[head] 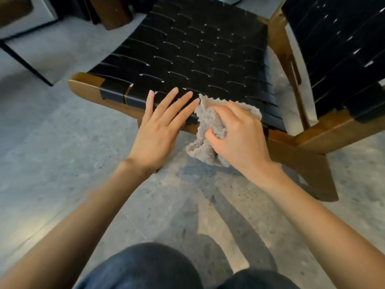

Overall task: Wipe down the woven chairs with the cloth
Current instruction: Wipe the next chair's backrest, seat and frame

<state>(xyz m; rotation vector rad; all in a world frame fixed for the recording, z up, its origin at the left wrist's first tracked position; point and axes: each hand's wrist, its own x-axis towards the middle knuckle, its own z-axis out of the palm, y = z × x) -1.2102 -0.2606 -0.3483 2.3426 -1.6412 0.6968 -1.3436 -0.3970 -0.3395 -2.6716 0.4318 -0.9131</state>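
Note:
A low chair with a brown wooden frame has a seat of black woven straps and a black woven backrest at the right. My right hand is shut on a crumpled beige cloth and presses it against the seat's front edge. Part of the cloth hangs down below that edge. My left hand lies flat with fingers spread on the front edge, just left of the cloth, holding nothing.
Speckled grey concrete floor lies all around. A thin black metal frame stands at the far left and dark wooden furniture at the top left. My knees in dark jeans fill the bottom of the view.

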